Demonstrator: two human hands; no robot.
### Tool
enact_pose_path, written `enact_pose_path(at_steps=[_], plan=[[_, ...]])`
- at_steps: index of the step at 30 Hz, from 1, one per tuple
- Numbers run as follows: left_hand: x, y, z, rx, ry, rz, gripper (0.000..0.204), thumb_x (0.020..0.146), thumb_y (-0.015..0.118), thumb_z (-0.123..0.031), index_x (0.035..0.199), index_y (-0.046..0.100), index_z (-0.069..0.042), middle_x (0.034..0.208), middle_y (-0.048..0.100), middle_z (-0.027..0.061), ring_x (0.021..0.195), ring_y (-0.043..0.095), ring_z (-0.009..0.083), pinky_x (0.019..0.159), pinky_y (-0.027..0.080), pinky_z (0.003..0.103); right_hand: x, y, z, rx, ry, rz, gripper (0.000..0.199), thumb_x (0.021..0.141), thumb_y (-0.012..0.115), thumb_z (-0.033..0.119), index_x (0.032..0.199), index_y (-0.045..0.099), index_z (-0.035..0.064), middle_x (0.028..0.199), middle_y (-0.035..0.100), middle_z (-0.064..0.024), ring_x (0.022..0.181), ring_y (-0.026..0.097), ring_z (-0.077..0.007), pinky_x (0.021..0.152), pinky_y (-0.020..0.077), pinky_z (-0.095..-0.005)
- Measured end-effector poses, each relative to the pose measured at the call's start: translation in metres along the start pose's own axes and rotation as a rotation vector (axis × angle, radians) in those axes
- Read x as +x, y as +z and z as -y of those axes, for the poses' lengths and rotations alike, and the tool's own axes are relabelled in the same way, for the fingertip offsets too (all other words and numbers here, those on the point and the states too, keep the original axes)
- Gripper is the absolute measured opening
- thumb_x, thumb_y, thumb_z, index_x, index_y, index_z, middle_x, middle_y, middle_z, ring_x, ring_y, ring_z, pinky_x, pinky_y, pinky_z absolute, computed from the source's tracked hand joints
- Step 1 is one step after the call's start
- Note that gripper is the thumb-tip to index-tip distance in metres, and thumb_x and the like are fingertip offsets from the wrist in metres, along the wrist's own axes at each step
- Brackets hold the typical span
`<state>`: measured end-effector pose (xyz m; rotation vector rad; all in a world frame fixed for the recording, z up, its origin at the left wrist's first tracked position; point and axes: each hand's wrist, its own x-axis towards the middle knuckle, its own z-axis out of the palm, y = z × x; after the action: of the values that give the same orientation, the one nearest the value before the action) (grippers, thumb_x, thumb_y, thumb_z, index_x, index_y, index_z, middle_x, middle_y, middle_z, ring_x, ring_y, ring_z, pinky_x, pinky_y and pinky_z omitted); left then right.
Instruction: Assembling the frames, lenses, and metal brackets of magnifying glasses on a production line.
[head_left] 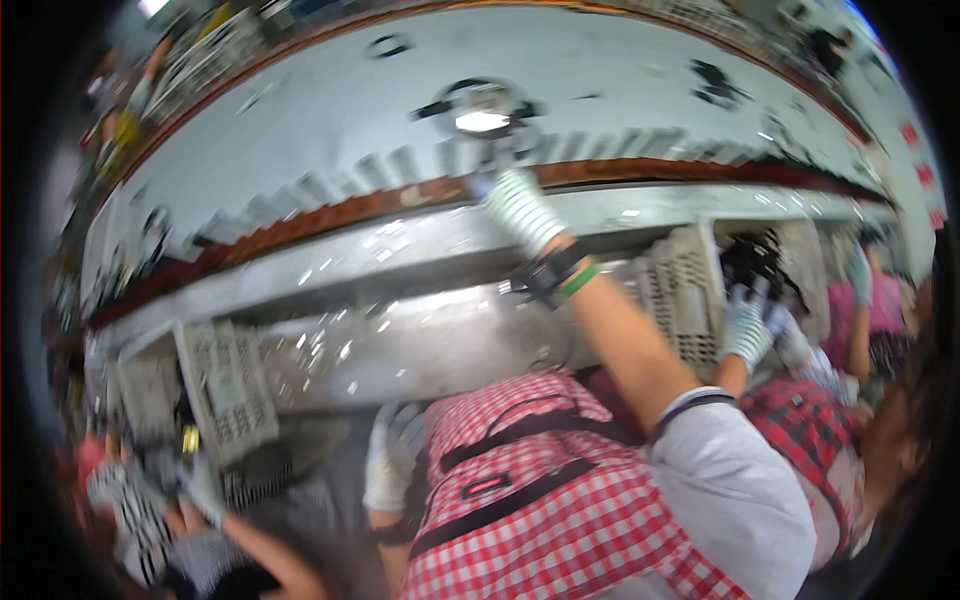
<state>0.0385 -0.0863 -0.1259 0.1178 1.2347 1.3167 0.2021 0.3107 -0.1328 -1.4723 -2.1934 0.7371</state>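
Observation:
My right hand (522,212), in a white glove with green stripes, reaches forward over the near edge of a long pale blue belt or table (330,100). Its fingertips are smeared by motion, so whether they grip anything does not show. Just beyond them lies a round, shiny, clear-looking thing (484,120) with black parts at its sides. Grey flat strips (365,172) stand in a row along the belt's near edge. Low beside my red checked apron, my left hand (393,460), also gloved, hangs with its blurred fingers stretched out and nothing visible in them.
A metal trough (400,345) scattered with small bright bits runs below the belt. Pale perforated crates stand to the left (228,385) and right (690,290). Dark items (755,265) fill the right crate, where a co-worker's gloved hands (748,325) reach in. Another person's gloved hand (205,490) is at left.

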Motion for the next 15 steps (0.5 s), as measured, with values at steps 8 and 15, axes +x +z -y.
enact_pose_path(at_steps=[8,15], plan=[[0.044,0.042,-0.027,0.194,-0.191,0.151,0.088,0.081,0.059,-0.063,0.145,0.029,-0.010,0.138,0.036,0.0163,0.131,0.033,0.0321,0.111,0.026,0.046,-0.066,-0.132,-0.091,0.588,0.130,-1.277,0.030,0.092,0.055,0.011,0.118,0.051,-0.0026,0.103,0.057,-0.0109,0.094,0.053,-0.0177,0.088,0.0457,-0.0318],[0.118,0.121,-0.055,0.306,-0.256,0.325,0.074,0.084,0.061,-0.055,0.138,0.041,-0.009,0.120,0.053,0.0074,0.108,0.050,0.0218,0.097,0.039,0.039,-0.127,-0.232,-0.266,0.271,0.732,-1.394,0.045,0.088,0.057,0.023,0.121,0.048,-0.0054,0.117,0.055,-0.0264,0.104,0.055,-0.0376,0.093,0.0432,-0.0417]])
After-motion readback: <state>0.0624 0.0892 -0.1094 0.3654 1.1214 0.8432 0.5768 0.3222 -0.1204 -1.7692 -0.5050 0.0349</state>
